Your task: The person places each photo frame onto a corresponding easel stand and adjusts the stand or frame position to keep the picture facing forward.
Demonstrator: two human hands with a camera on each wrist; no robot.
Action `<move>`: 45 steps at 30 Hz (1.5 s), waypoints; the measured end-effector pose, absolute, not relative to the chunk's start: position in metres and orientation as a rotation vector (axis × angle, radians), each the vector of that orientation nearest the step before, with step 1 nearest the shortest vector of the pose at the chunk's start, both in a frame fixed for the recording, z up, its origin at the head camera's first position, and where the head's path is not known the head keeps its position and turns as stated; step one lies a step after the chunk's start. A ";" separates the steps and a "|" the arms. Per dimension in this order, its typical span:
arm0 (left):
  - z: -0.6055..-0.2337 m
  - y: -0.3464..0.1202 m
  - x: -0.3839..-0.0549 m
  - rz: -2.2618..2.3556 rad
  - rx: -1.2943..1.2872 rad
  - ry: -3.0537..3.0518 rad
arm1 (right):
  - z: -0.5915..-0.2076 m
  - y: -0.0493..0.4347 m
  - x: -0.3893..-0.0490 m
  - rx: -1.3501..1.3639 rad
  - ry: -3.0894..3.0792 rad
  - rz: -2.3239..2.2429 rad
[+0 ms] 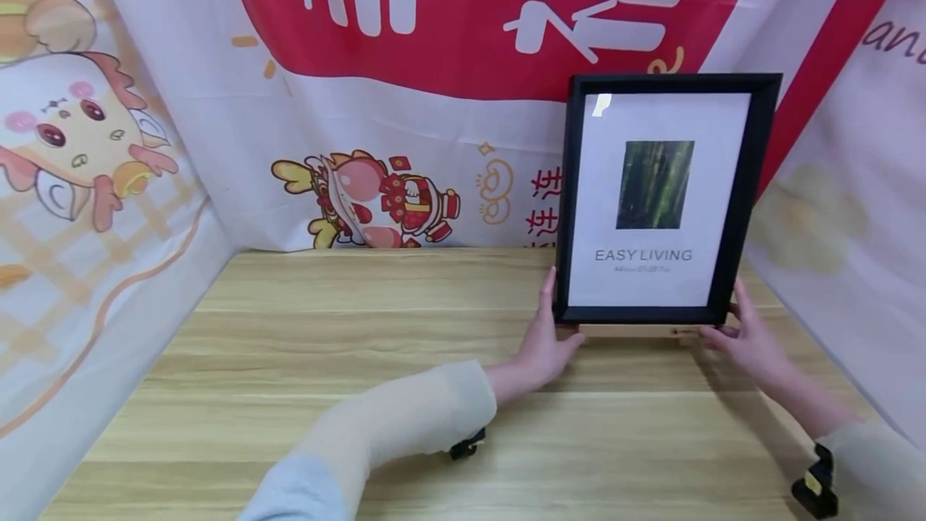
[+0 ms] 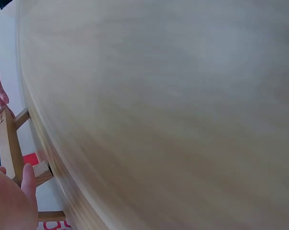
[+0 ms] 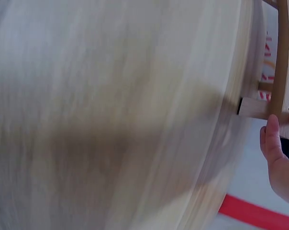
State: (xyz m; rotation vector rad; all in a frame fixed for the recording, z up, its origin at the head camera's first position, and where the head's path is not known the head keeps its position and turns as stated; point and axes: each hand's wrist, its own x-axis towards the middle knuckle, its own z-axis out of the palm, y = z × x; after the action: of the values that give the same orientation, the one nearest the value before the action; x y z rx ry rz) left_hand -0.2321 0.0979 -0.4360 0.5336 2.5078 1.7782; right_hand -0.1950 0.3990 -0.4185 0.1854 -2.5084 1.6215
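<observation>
Head view: black picture frame (image 1: 661, 183), upright with a slight backward lean, at the far right of the bench (image 1: 325, 328), its lower edge on the front ledge of a wooden stand (image 1: 629, 331). Sheet inside reads EASY LIVING below a small green picture. Left hand (image 1: 542, 348) at the lower left corner, part-closed, thumb on the ledge, a finger up along the frame's side. Right hand (image 1: 755, 348) pinches the ledge's other end, thumb in front. Left wrist view: stand legs (image 2: 42, 175) reach down to the bench; cannot tell if all touch. Printed cloth (image 1: 434, 119) hangs behind, pale sleeves (image 1: 412, 416) on both arms
</observation>
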 end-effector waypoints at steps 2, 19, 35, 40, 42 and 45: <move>-0.436 0.091 -0.231 1.781 0.545 2.509 | -0.419 0.393 -0.194 0.190 -2.508 1.607; -0.437 0.039 -0.229 1.771 0.521 2.537 | -0.421 0.343 -0.189 0.132 -2.591 1.491; -0.439 -0.004 -0.226 1.762 0.476 2.563 | -0.420 0.300 -0.196 0.165 -2.552 1.588; -0.437 -0.015 -0.224 1.763 0.455 2.562 | -0.420 0.289 -0.199 0.189 -2.533 1.630; -0.437 -0.020 -0.223 1.767 0.451 2.561 | -0.419 0.284 -0.199 0.190 -2.535 1.640; -0.438 -0.026 -0.220 1.778 0.454 2.562 | -0.418 0.278 -0.200 0.182 -2.553 1.639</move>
State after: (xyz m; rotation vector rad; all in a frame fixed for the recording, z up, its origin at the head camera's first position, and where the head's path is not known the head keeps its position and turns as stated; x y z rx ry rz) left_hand -0.2202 -0.0261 -0.4377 0.4540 2.5620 1.7785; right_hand -0.2004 0.2781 -0.4183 0.1822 -2.5533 1.6393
